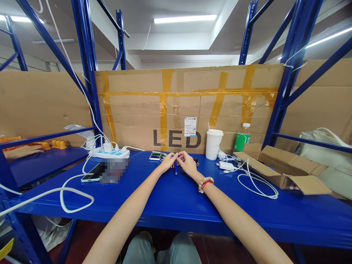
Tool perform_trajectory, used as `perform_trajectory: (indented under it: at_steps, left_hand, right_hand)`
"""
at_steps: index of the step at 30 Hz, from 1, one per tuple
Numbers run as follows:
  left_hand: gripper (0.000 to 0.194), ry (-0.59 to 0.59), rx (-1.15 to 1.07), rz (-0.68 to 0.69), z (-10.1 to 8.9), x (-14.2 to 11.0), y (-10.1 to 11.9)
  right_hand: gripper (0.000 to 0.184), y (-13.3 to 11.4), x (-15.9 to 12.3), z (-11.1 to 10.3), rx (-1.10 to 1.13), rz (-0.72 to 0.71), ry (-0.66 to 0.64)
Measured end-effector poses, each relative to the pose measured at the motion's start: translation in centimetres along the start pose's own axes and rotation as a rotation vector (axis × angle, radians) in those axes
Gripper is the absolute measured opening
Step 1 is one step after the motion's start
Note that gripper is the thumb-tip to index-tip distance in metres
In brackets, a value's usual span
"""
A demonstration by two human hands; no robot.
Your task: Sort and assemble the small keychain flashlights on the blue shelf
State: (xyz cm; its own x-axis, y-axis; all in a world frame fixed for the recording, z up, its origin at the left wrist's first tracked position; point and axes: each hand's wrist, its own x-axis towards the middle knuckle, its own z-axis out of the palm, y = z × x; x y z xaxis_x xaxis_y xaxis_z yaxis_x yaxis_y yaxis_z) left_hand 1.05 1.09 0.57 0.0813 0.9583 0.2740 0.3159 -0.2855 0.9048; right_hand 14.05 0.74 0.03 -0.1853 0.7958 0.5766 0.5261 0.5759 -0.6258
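Observation:
My left hand (168, 161) and my right hand (187, 162) meet at the middle of the blue table (176, 201), fingers pinched together on a small blue pen-like object (176, 168) that stands between them. The right wrist wears a bead bracelet with a red band (205, 184). Just behind the hands lies a small pack of several pens or markers (156, 156). What the fingertips do to the object is too small to make out.
A white power strip (110, 153) with plugs and white cables sits at the left, a phone (90, 177) beside it. A white paper cup (214, 144), a green bottle (242, 138), a white charger (226, 166) and an open cardboard box (286, 169) stand at the right. A cardboard wall backs the table.

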Motion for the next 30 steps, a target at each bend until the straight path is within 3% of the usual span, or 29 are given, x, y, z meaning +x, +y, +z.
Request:
perform_trajectory:
  at_steps: [5,11,16,21,30]
  left_hand:
    - [0.038,0.003,-0.146,-0.059,0.0,-0.1,0.3]
    - [0.040,0.107,-0.091,-0.196,-0.6,0.0,0.6]
    - [0.043,0.206,0.164,-0.025,-1.2,0.4,-0.1]
    - [0.039,0.320,0.310,0.082,-1.5,0.5,-0.3]
    - [0.043,0.293,0.503,0.182,-1.4,-0.5,0.7]
  right_hand:
    - [0.018,0.2,0.2,0.0,0.049,0.001,0.091]
    - [0.013,-0.1,0.0,-0.5,-0.004,-0.161,0.087]
    - [0.009,-0.2,-0.1,-0.9,-0.092,-0.264,0.046]
    - [0.016,-0.1,-0.1,-0.9,-0.152,-0.238,-0.018]
    - [0.027,-0.4,-0.2,-0.6,-0.278,-0.243,-0.089]
